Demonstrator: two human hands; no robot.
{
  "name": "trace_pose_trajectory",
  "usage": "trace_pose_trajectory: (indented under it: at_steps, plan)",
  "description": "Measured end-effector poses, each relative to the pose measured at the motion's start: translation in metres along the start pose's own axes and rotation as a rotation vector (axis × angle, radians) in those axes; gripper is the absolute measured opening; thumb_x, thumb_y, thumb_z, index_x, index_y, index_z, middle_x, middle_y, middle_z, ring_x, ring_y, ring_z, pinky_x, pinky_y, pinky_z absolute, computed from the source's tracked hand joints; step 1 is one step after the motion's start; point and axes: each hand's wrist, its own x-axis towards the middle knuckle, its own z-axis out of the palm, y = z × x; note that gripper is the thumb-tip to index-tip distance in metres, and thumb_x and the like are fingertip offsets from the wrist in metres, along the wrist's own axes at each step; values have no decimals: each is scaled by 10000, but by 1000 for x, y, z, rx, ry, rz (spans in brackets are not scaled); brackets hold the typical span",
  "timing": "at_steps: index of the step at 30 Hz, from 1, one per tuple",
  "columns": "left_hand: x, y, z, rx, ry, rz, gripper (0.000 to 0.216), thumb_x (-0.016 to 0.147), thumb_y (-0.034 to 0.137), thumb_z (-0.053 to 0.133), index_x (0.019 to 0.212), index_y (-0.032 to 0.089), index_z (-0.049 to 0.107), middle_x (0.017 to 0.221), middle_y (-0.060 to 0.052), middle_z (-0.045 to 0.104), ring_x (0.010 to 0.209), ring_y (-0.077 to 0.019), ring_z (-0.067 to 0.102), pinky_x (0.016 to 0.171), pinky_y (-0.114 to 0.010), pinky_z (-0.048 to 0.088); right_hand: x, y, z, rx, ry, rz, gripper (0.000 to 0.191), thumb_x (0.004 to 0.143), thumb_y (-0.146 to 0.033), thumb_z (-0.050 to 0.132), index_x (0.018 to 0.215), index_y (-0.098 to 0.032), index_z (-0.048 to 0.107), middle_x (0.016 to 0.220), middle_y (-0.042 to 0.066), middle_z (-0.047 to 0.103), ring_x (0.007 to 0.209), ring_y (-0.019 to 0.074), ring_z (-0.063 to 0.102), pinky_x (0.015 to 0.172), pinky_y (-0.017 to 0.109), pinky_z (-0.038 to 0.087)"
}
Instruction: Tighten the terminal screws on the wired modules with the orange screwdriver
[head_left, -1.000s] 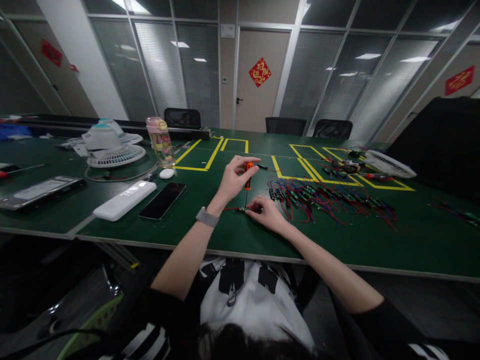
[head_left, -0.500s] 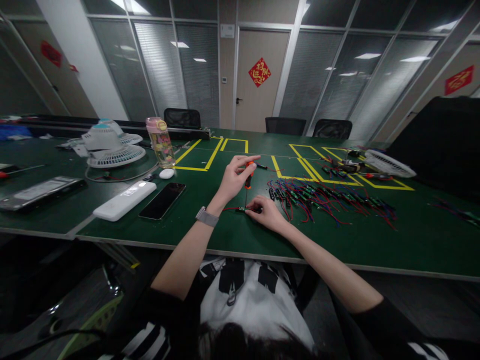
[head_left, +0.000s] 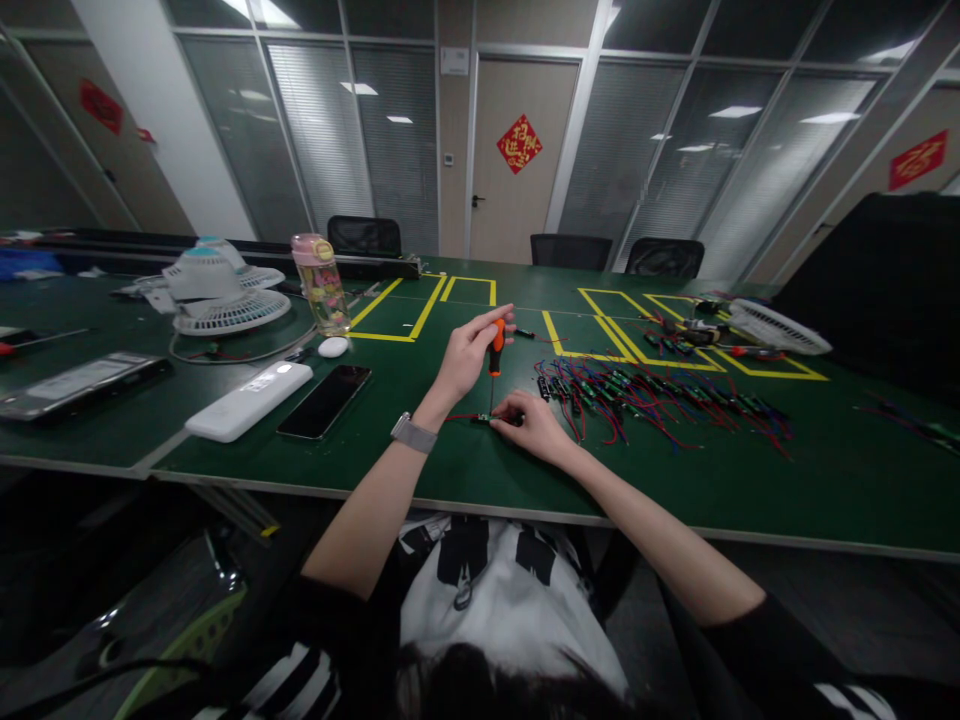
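Note:
My left hand (head_left: 466, 352) is closed around the handle of an orange and black screwdriver (head_left: 496, 350), thumb against its side. The screwdriver stands nearly upright, its thin shaft reaching down to a small green circuit board (head_left: 484, 418) with red wire at its left end. My right hand (head_left: 531, 424) rests on the table and pinches the right end of that board; its fingertips partly hide the wires there. Just right of my right hand lies a pile of similar wired circuit boards (head_left: 637, 395). Another small board (head_left: 525, 333) lies behind the screwdriver.
On the green table (head_left: 420, 475) to the left are a black phone (head_left: 325, 402), a white power bank (head_left: 250, 402), a white earbud case (head_left: 333, 347), a bottle (head_left: 321, 285) and a fan (head_left: 225, 300). Another fan head (head_left: 776, 328) and a dark screen (head_left: 877, 290) stand right.
My left fingers have shifted round the screwdriver handle, showing more of it. The screwdriver, my right hand and the board stay almost in the same place.

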Motion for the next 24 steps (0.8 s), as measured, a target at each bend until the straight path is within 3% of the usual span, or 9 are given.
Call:
trace_pose_trajectory:
  at_steps: [4,7,10,12,15,18,21,24]
  plan:
    - [-1,1,1,25,4,-26,340,855,268,552,1170,158,615,1008,-84,685,841,-143,659,790,-289,529,0,0,0,-7,-5,1,15,738,-156,664,749,-151,655,686,-8,541,609,109,511,576,228,391]
    - [-2,3,0,161,63,50,279,815,276,615,1069,174,673,1039,-81,664,901,-151,639,778,-261,522,0,-1,0,-5,-6,3,12,739,-154,661,750,-150,656,692,-5,547,614,112,516,577,229,393]
    - [-1,1,-1,121,45,73,263,874,234,512,1076,184,672,1136,-87,641,1030,-167,613,866,-292,506,0,-1,0,-3,-4,3,13,739,-156,662,750,-155,656,697,-3,556,619,113,519,584,231,396]
    - [0,0,-1,2,-6,26,311,905,216,436,1142,184,635,1109,-86,661,975,-162,642,861,-322,517,0,-1,0,-6,-1,3,16,737,-156,665,750,-158,655,696,-4,557,622,114,520,586,231,397]
    - [-1,1,0,22,-8,6,301,877,242,512,1146,173,628,1014,-74,679,847,-142,656,793,-301,532,1,0,0,-9,1,2,18,736,-160,666,751,-157,655,696,-3,557,625,116,522,585,233,397]
    - [-2,3,-1,174,59,66,257,815,263,619,1049,176,680,1014,-72,651,844,-137,631,740,-256,522,1,0,0,-4,-1,-2,16,739,-161,663,750,-154,654,697,-4,553,618,114,519,582,232,397]
    - [-1,3,-1,170,64,83,237,866,239,540,1048,188,683,1104,-83,627,955,-149,617,788,-258,514,1,0,0,-9,-2,-1,12,737,-161,663,743,-155,655,691,-5,549,612,111,515,580,232,395]
    - [-1,2,0,38,-11,34,302,906,216,451,1148,182,628,1126,-87,641,951,-148,631,812,-288,520,1,0,0,-7,-1,5,14,737,-159,661,750,-154,658,694,-4,552,618,112,521,579,231,395]
